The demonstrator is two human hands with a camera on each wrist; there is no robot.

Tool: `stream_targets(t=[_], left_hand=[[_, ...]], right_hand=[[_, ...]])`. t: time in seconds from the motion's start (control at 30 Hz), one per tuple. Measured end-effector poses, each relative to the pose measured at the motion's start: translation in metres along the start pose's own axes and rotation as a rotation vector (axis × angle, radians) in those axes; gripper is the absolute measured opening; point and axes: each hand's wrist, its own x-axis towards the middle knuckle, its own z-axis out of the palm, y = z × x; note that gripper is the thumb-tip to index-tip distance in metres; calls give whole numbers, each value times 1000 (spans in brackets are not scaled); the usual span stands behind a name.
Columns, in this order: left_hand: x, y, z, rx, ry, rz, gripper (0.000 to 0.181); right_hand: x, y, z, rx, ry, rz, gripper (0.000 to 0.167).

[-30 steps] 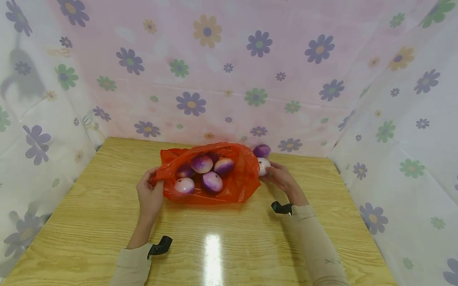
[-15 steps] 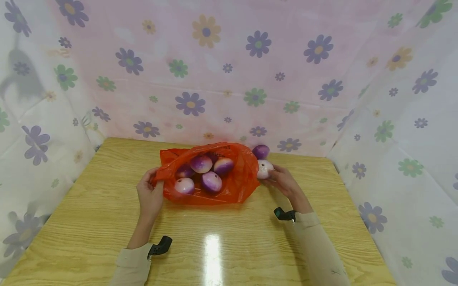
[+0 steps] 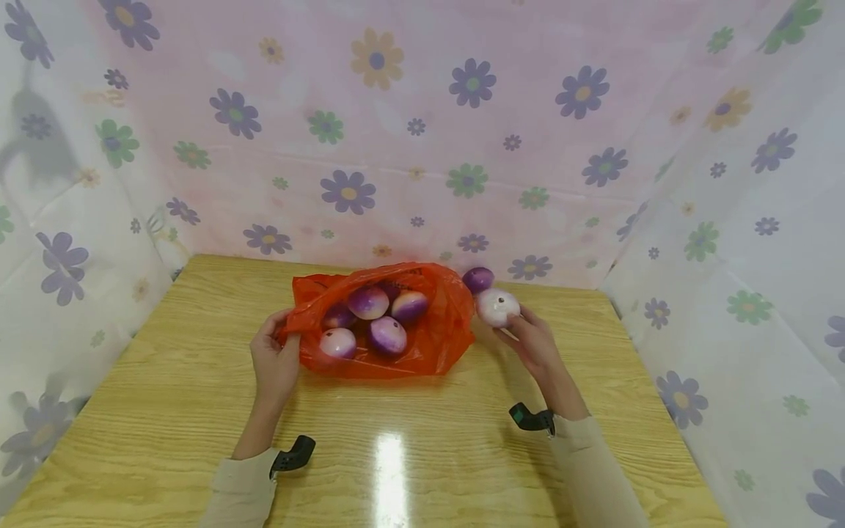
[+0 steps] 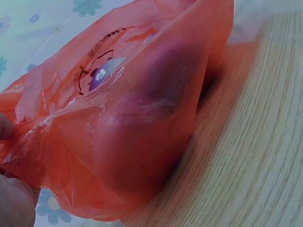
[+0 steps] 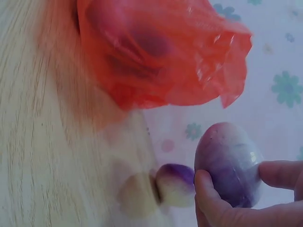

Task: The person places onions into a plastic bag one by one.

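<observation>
A red plastic bag (image 3: 455,323) lies on its side, its mouth towards me, with several purple-and-white turnips (image 3: 387,335) inside. My left hand (image 3: 276,359) pinches the left edge of the bag's mouth; thin red film stretches from its fingers in the left wrist view. To the right of the bag, my right hand (image 3: 536,345) holds one glossy turnip (image 5: 229,165) between thumb and fingers, a small dark spot at its end. Behind it, another turnip (image 3: 478,279) rests at the back of the table, seen below the bag in the right wrist view (image 5: 176,184).
The wood-grain table (image 3: 343,455) runs back to a flower-printed cloth (image 3: 422,147), which also hangs at both sides. A black wrist camera (image 3: 293,455) sits on the left forearm, another camera (image 3: 531,419) on the right.
My right hand has drawn its turnip rightward, away from the bag's side and towards me, so more of the turnip shows. The left hand keeps its grip on the bag.
</observation>
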Motion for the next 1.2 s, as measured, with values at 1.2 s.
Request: stream_targets(t=[1.2], left_hand=[[0,-5,1,1,5,17,21]], right_hand=[[-52,-5,52,69,-307,-229,47]])
